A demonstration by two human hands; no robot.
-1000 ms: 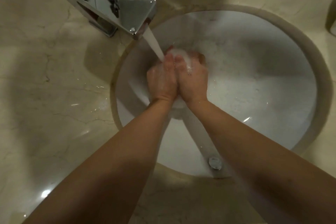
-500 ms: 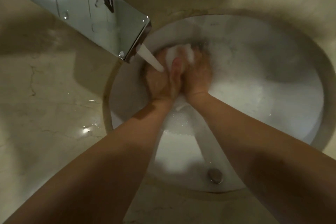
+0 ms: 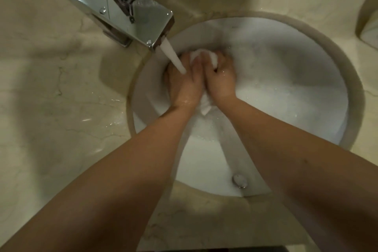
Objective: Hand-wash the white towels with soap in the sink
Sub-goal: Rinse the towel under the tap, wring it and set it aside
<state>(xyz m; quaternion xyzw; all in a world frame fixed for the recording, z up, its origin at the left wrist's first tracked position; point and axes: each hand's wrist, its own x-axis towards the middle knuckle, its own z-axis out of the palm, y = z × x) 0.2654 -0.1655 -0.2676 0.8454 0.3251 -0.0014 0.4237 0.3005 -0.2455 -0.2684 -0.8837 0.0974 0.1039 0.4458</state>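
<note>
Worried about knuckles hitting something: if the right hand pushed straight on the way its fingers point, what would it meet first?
Probably the white towel that the right hand grips, then the sink wall behind; depth is unclear.

No legible text or labels anywhere.

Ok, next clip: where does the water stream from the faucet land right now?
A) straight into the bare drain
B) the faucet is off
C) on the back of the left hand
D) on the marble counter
C: the stream from the faucet ends on the left hand, which grips the white towel together with the right hand.
</note>
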